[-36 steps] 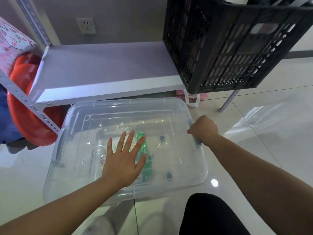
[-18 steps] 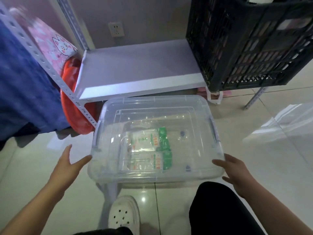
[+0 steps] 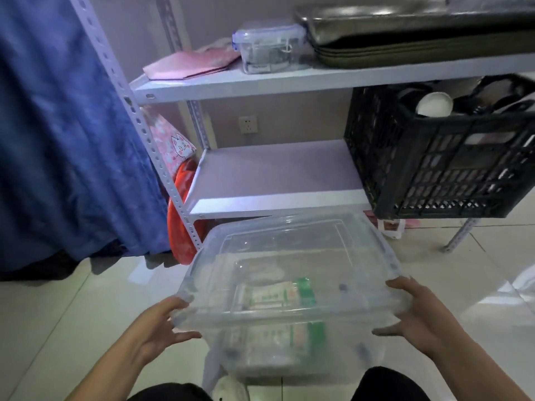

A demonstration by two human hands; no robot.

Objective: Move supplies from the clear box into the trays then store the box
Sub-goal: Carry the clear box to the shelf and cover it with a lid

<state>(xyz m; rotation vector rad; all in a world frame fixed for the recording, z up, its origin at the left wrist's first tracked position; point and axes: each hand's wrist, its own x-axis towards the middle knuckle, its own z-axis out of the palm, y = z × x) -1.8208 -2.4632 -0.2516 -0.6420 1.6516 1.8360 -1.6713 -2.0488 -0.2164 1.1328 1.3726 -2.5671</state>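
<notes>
A large clear box [image 3: 289,250] with its lid on is lifted off the floor and tilted toward me. Inside it lie white and green packets [image 3: 278,296]. My left hand [image 3: 156,328] grips the box's near left corner, thumb on the lid. On the near right corner, my right hand [image 3: 417,311] holds the box with its fingers curled under the rim. Metal trays [image 3: 405,30] are stacked on the upper shelf at top right.
A white metal shelf rack stands ahead; its lower shelf [image 3: 275,175] is bare on the left, with a black crate [image 3: 440,163] on the right. A small clear container [image 3: 269,47] and pink papers sit on the upper shelf. Blue cloth [image 3: 63,125] hangs left, a red basin [image 3: 185,215] beside it.
Both hands moved from the lid and side to the near corners and took hold; the box rose off the floor. My view tilted up, showing the upper shelf.
</notes>
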